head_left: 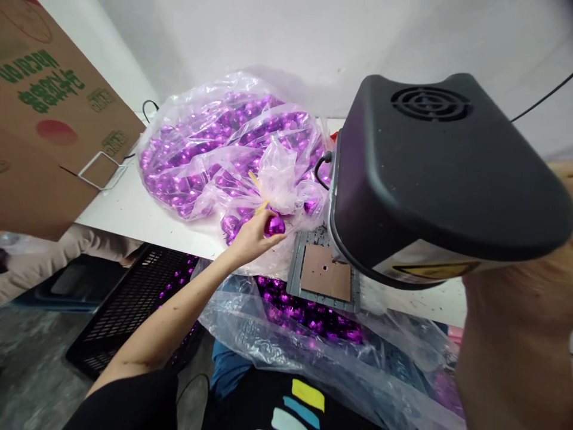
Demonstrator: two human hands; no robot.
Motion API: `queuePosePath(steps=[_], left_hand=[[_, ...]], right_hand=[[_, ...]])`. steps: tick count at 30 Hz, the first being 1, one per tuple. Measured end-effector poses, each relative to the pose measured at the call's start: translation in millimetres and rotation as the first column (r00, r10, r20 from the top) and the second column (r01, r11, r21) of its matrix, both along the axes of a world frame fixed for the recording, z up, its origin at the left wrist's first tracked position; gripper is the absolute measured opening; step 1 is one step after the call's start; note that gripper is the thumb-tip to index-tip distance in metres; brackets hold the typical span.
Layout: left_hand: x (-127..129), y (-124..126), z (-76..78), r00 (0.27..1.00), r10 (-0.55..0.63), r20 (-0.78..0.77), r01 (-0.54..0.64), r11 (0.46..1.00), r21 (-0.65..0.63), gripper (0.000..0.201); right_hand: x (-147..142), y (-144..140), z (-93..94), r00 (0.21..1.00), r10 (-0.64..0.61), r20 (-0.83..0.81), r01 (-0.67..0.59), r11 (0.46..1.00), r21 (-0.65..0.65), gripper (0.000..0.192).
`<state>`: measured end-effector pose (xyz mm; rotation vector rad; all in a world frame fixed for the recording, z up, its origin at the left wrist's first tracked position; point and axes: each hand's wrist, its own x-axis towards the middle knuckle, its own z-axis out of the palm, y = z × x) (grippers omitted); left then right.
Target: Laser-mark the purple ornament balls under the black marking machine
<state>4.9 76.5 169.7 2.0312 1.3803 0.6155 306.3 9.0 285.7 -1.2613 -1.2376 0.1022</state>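
My left hand is closed on a shiny purple faceted ball, pinched between thumb and fingers. It is just in front of a knotted clear plastic bag filled with many such balls. To its right, a brown square plate with a small dark hole lies on a grey slotted base, partly under a black machine head. My right forearm rises at the right, behind the machine head. Only a bit of skin of my right hand shows at the right edge; its fingers are hidden.
An open plastic bag with purple balls lies across my lap below the white table's edge. A cardboard box stands at the left. Below it is a black crate, near another person's leg.
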Motion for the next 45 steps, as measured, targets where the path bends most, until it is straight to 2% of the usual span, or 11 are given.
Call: queuePosePath(steps=[2, 4, 8, 11, 13, 15, 19, 27, 36, 41, 45], left_hand=[[-1.4, -8.4, 4.9, 0.92, 0.11, 0.376, -0.026, 0.975, -0.223, 0.043], [1.3, -21.0, 4.8, 0.758, 0.197, 0.622, 0.116, 0.898, -0.426, 0.043], [18.8, -48.7, -10.4, 0.523, 0.337, 0.783, 0.391, 0.722, -0.571, 0.047], [34.8, -62.1, -23.6, 0.466, 0.397, 0.791, 0.44, 0.672, -0.596, 0.05], [42.8, -66.2, -28.5, 0.503, 0.374, 0.779, 0.402, 0.697, -0.594, 0.054], [47.6, -67.6, -30.5, 0.588, 0.301, 0.751, 0.312, 0.771, -0.554, 0.058], [51.1, -66.1, -35.4, 0.735, 0.144, 0.662, 0.212, 0.879, -0.427, 0.062], [62.0, -62.5, -55.2, 0.645, 0.227, 0.73, 0.169, 0.889, -0.426, 0.06], [76.5, -70.0, -63.5, 0.874, 0.009, 0.486, 0.071, 0.987, -0.146, 0.052], [84.4, -67.7, -66.2, 0.929, -0.133, 0.345, 0.137, 0.99, 0.012, 0.047], [94.3, -67.7, -60.0, 0.957, -0.138, 0.253, 0.139, 0.99, 0.016, 0.047]], right_hand=[[-1.1, 0.4, 1.4, 0.999, 0.037, -0.013, -0.037, 0.999, 0.021, 0.04], [-1.7, 0.2, 2.1, 0.999, 0.05, -0.012, -0.05, 0.998, 0.026, 0.032], [-3.4, -1.5, 4.5, 0.998, 0.06, 0.003, -0.06, 0.998, 0.017, 0.025], [-5.4, -2.2, 7.5, 0.998, 0.064, 0.015, -0.064, 0.998, 0.004, 0.034], [-6.7, -2.2, 8.9, 0.998, 0.065, 0.018, -0.065, 0.998, 0.005, 0.042], [-7.7, -2.1, 9.3, 0.997, 0.072, 0.02, -0.072, 0.997, 0.011, 0.044], [-8.5, -1.7, 8.9, 0.997, 0.071, 0.035, -0.071, 0.997, 0.012, 0.029], [-7.0, 0.6, 7.6, 0.996, 0.085, 0.009, -0.085, 0.996, -0.015, 0.033], [-5.8, 0.4, 9.7, 1.0, 0.021, 0.01, -0.021, 1.0, 0.012, 0.053], [-6.5, 0.0, 8.8, 0.999, 0.05, -0.003, -0.05, 0.999, -0.008, 0.052], [-8.3, -3.4, 9.1, 0.998, 0.058, -0.009, -0.059, 0.997, -0.043, 0.048]])
